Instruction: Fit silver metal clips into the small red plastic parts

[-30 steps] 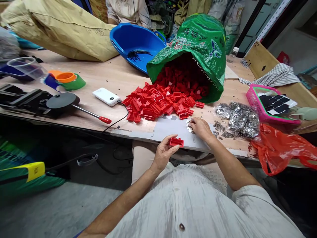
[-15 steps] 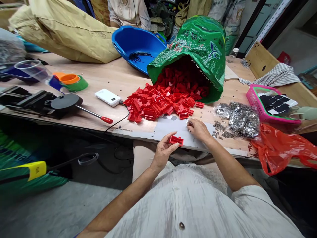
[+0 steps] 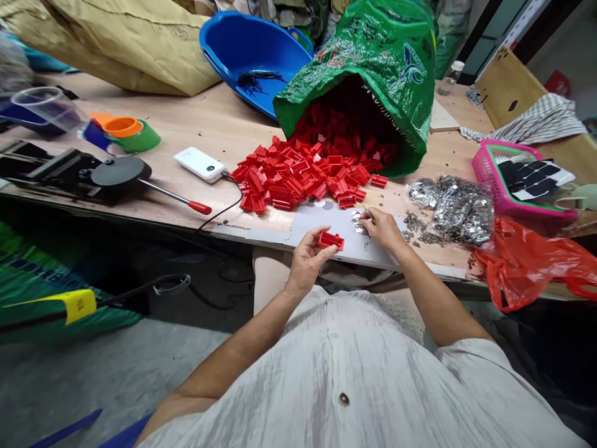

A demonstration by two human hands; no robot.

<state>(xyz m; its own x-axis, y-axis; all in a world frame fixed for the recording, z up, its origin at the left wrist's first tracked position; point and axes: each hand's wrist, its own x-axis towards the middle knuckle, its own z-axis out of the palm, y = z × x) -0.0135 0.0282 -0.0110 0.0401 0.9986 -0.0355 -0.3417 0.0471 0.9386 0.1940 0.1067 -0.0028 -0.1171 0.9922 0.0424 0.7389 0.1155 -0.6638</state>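
Note:
My left hand point(image 3: 308, 258) grips a red plastic housing point(image 3: 331, 241), a small oblong open box, between thumb and fingers, its hollow side facing up. To its right, my right hand point(image 3: 383, 229) is closed around a thin pointed tool point(image 3: 368, 215), mostly covered by the fingers, so its kind is unclear. The tool's tip is over a small cluster of shiny metal pieces point(image 3: 358, 223) on the grey board point(image 3: 308, 218). Beyond both hands lies a heap of similar red housings point(image 3: 298, 180), spilling from the mouth of a green woven sack point(image 3: 373, 56).
Bags of metal pieces point(image 3: 461, 208), a pink basket point(image 3: 494, 177) and a red plastic bag point(image 3: 527, 261) lie right. Leftward are a white power bank point(image 3: 199, 164) with a cable and a lever-handled black device point(image 3: 121, 171). A blue basin point(image 3: 256, 46) stands behind.
The camera view has shifted, so the table sits higher in the picture. My right hand has moved slightly, exposing the metal cluster and the thin tool. My left hand still holds the red housing.

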